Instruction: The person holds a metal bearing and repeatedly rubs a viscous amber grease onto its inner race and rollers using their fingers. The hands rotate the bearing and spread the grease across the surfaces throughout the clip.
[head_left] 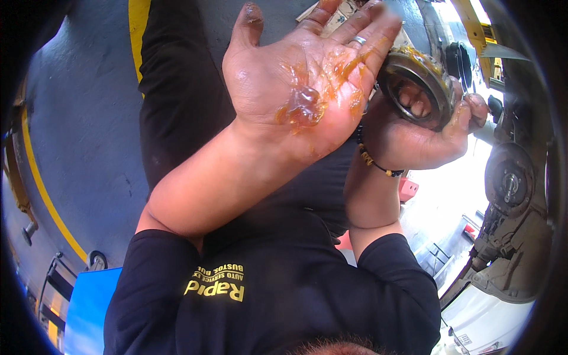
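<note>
My left hand lies open, palm up, with its fingers stretched out. A thick lump of amber grease sits on its palm, and smears of it run toward the fingers. Beside its fingertips, my right hand grips a dark metal ring-shaped bearing, tilted on edge. Fingers of the right hand show through the bearing's centre hole. Some grease clings to the bearing's upper rim. Whether the left fingers touch the bearing, I cannot tell. Blackish grime marks the fingers of both hands.
To the right stands a vehicle's underside with a round wheel hub. A blue panel and a caster wheel are at the lower left. Yellow lines cross the blue-grey floor. A red object lies beyond my right forearm.
</note>
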A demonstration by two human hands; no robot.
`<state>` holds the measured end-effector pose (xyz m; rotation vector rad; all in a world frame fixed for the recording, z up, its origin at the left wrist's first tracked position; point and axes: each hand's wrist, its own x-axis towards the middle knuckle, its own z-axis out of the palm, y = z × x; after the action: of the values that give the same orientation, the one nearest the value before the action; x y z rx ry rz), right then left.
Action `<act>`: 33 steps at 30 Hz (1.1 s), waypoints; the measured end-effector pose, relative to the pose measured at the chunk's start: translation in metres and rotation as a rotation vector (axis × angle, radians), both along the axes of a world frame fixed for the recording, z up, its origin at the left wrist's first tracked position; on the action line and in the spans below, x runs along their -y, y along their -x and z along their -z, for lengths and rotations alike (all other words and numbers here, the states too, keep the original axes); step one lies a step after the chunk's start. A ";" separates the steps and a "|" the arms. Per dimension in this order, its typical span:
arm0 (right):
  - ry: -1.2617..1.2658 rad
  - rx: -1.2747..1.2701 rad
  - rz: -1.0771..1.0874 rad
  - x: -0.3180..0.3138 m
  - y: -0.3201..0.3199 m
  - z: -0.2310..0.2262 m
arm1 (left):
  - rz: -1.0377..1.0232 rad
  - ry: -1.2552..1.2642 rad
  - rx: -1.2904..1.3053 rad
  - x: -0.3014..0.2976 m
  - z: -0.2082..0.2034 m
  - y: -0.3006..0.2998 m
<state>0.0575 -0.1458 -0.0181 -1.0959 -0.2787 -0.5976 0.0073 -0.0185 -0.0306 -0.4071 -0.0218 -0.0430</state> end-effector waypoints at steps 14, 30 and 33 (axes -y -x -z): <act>-0.334 -0.579 -0.381 0.000 0.055 -0.006 | -0.213 0.018 -0.124 -0.013 -0.004 -0.010; 0.049 -0.400 0.095 -0.029 0.062 0.004 | -0.465 -0.284 -0.218 0.008 -0.008 0.007; 0.159 -0.380 0.089 -0.022 0.063 0.007 | -0.463 -0.285 -0.217 0.006 -0.007 0.006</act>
<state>-0.0059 -0.1239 -0.0249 -1.3557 0.0537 -0.4394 0.0011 -0.0242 -0.0231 -0.1126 0.1037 0.4503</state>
